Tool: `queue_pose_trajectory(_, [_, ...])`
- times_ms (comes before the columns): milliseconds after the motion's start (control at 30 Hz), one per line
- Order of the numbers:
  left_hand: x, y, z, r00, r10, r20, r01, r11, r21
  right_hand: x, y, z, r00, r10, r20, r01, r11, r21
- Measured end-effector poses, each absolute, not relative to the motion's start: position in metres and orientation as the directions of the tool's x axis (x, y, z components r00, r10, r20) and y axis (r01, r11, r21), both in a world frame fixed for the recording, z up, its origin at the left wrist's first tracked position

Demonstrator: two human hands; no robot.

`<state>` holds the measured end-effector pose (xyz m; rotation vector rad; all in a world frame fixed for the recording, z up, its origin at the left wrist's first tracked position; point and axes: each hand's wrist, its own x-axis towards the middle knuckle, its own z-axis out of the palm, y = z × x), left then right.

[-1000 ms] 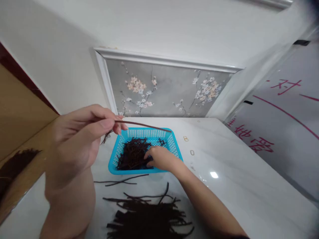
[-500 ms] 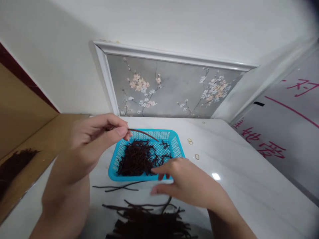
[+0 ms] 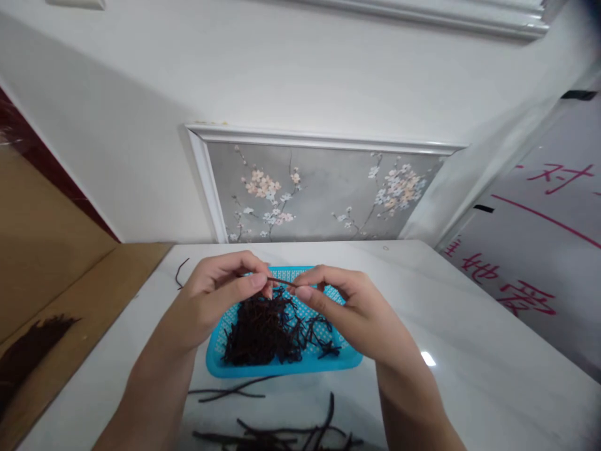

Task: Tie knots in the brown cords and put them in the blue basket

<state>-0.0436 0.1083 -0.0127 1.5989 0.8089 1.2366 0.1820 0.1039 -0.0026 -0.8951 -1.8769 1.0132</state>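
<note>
Right hand [image 3: 350, 307] risen to left hand [image 3: 220, 294], both grips pinching strand [image 3: 282, 282] between them, above basket [image 3: 282, 366]

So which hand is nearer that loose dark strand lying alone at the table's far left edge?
Left. The left hand is just right of the strand; the right hand is farther off, above the blue basket.

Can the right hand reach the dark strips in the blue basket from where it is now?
Probably yes. The right hand hovers just above the blue basket, and nothing covers the dark strips. But its fingers already pinch a thin strand together with the left hand.
</note>
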Motion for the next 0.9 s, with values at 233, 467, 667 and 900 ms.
queue_pose_trajectory(233, [0.001,0.122,-0.021,0.241,0.916,0.322,-0.658,-0.09,0.748,0.174,0.13,-0.028,-0.383,0.904,0.188,-0.49,-0.026,-0.871])
queue_pose_trajectory(467, [0.015,0.119,-0.027,0.083,0.972,0.219,-0.764,-0.079,0.64,0.152,0.122,-0.03,-0.398,0.9,0.175,-0.743,-0.204,-0.637])
queue_pose_trajectory(667, [0.02,0.111,-0.024,-0.034,0.968,0.248,-0.619,-0.215,0.755,0.149,0.119,-0.031,-0.354,0.914,0.198,-0.735,-0.141,-0.663])
queue_pose_trajectory(900, [0.029,0.104,-0.029,-0.275,0.902,0.332,-0.463,-0.427,0.776,0.14,0.119,-0.037,-0.207,0.963,0.172,-0.709,-0.026,-0.705])
